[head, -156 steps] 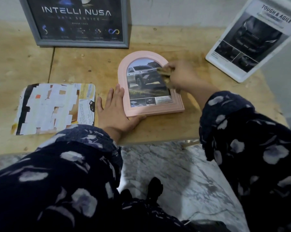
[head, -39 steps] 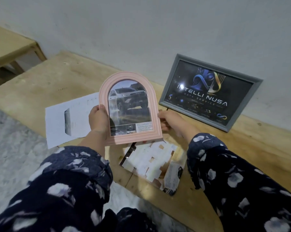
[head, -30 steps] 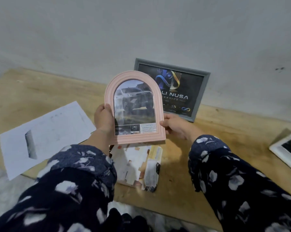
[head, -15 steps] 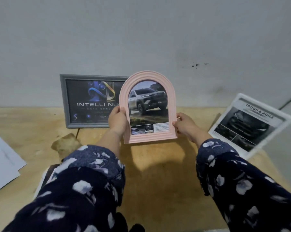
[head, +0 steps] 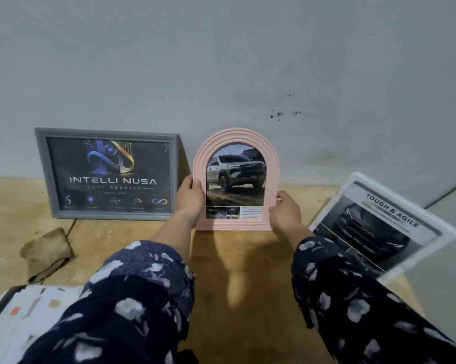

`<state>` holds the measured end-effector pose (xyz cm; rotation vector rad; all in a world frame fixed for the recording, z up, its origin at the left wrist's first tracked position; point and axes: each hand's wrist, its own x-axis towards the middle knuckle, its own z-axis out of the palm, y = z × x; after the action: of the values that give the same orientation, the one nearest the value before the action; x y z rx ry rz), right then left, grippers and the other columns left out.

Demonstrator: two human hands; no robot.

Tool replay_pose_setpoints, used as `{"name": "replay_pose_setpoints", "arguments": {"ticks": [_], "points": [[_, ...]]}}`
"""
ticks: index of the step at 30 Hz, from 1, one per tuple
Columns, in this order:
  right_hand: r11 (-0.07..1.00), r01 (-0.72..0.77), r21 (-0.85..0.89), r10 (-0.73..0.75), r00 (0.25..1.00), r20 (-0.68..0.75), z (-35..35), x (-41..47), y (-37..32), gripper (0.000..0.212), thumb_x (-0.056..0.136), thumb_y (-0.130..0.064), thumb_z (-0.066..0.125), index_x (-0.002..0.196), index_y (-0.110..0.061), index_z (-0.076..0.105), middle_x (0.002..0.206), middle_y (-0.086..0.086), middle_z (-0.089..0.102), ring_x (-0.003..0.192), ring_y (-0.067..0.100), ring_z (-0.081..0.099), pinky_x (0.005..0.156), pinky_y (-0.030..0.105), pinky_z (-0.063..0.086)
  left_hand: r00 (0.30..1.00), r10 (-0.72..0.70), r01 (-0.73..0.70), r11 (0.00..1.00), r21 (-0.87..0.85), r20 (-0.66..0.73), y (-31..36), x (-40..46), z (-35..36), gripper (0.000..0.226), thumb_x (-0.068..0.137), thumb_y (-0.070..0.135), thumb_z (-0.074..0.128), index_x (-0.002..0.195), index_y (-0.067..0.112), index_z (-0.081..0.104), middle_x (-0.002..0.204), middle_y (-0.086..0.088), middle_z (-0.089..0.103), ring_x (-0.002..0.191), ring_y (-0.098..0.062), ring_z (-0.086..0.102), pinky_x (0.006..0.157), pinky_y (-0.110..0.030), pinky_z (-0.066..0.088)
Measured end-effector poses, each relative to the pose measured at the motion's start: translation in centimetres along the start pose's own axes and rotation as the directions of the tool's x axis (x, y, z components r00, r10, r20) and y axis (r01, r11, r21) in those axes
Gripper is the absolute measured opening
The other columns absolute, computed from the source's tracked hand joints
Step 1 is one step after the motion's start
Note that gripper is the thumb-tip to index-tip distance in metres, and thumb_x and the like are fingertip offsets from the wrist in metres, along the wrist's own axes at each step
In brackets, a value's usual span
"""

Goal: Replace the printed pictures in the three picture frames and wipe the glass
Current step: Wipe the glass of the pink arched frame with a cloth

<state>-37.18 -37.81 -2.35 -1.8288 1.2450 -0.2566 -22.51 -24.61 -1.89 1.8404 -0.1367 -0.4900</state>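
I note a wooden table [head: 248,298] set against a grey wall [head: 221,61]. Taking the pink arched frame [head: 236,135] as my reference: it stands upright near the wall with its lower edge at the tabletop; whether it rests there I cannot tell. Left of it a grey frame [head: 41,169] leans on the wall. Right of it a white frame [head: 442,232] sits tilted. Nearer me and left lie a mosaic print [head: 24,311] and a brown cloth [head: 47,253]. The left hand [head: 191,198] grips the pink frame's left edge; the right hand [head: 284,211] grips its right edge.
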Motion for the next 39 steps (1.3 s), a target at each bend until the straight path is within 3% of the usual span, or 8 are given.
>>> {"name": "replay_pose_setpoints", "arguments": {"ticks": [10,15,19,22,26,30,35,39], "points": [[1.000,0.027,-0.006,-0.027,0.998,0.048,-0.2,0.9,0.7,0.042,0.093,-0.009,0.041,0.133,-0.019,0.048,0.121,0.006,0.061,0.107,0.029,0.059,0.091,0.039,0.051,0.999,-0.007,0.010,0.996,0.088,-0.037,0.7,-0.5,1.2,0.040,0.103,0.019,0.035,0.142,0.014,0.042,0.135,-0.008,0.053,0.124,-0.030,0.049,0.108,-0.044,0.038],[0.997,0.024,-0.074,-0.018,0.997,0.075,0.1,-0.5,0.5,0.064,0.082,-0.015,0.049,0.143,-0.023,0.032,0.127,0.008,0.055,0.108,0.031,0.057,0.093,0.045,0.051,0.999,0.028,-0.021,0.985,0.171,-0.044,1.1,-2.3,1.1,0.057,0.098,0.023,0.050,0.149,0.012,0.027,0.151,-0.008,0.033,0.135,-0.032,0.038,0.113,-0.047,0.032],[0.999,0.015,-0.051,-0.011,0.996,0.088,-0.4,-4.2,0.0,0.069,0.087,-0.013,0.050,0.149,-0.023,0.021,0.137,0.007,0.048,0.118,0.031,0.052,0.098,0.040,0.046,0.995,0.073,-0.050,0.951,0.304,-0.062,1.5,-4.4,1.0,0.049,0.097,0.022,0.050,0.143,0.013,0.035,0.155,-0.005,0.015,0.141,-0.029,0.019,0.114,-0.042,0.021],[1.000,0.001,-0.011,0.000,0.995,0.099,-1.4,-7.4,1.4,0.059,0.093,-0.017,0.050,0.147,-0.023,0.026,0.141,0.007,0.047,0.112,0.027,0.056,0.088,0.035,0.047,0.996,0.092,-0.093,0.935,0.341,0.020,1.6,-6.2,1.9,0.047,0.097,0.022,0.050,0.142,0.015,0.039,0.151,-0.008,0.021,0.138,-0.031,0.023,0.113,-0.042,0.022],[0.996,-0.075,0.052,0.072,0.996,0.051,-4.0,-11.4,5.3,0.060,0.094,-0.009,0.045,0.148,-0.025,0.026,0.146,0.005,0.041,0.099,0.017,0.056,0.076,0.027,0.044,0.954,0.101,-0.192,0.929,0.317,0.283,0.7,-8.8,4.7,0.046,0.095,0.021,0.050,0.140,0.014,0.042,0.144,-0.010,0.043,0.130,-0.031,0.041,0.111,-0.047,0.034],[0.978,-0.179,0.108,0.189,0.978,-0.091,-7.6,-14.5,9.1,0.055,0.093,-0.004,0.037,0.145,-0.022,0.033,0.139,0.008,0.048,0.088,0.020,0.054,0.076,0.033,0.047,0.887,0.091,-0.226,0.941,0.253,0.453,1.1,-11.8,7.7,0.049,0.094,0.015,0.051,0.141,0.008,0.041,0.142,-0.010,0.045,0.128,-0.030,0.046,0.109,-0.038,0.038],[0.959,-0.220,0.177,0.263,0.924,-0.276,-12.1,-15.2,13.6,0.050,0.091,-0.001,0.041,0.140,-0.014,0.039,0.138,0.009,0.050,0.115,0.025,0.052,0.085,0.027,0.042,0.843,0.108,-0.231,0.957,0.174,0.527,2.1,-13.6,11.0,0.054,0.091,0.016,0.056,0.142,0.010,0.038,0.145,-0.011,0.042,0.126,-0.030,0.049,0.105,-0.043,0.043],[0.936,-0.275,0.222,0.330,0.903,-0.275,-13.7,-14.0,16.2,0.053,0.091,-0.001,0.044,0.141,-0.016,0.037,0.143,0.005,0.048,0.125,0.025,0.050,0.097,0.030,0.041,0.811,0.358,-0.482,0.857,0.182,0.462,4.5,-15.3,12.8,0.057,0.093,0.014,0.056,0.145,0.010,0.034,0.149,-0.008,0.036,0.137,-0.024,0.035,0.114,-0.034,0.028]]}}
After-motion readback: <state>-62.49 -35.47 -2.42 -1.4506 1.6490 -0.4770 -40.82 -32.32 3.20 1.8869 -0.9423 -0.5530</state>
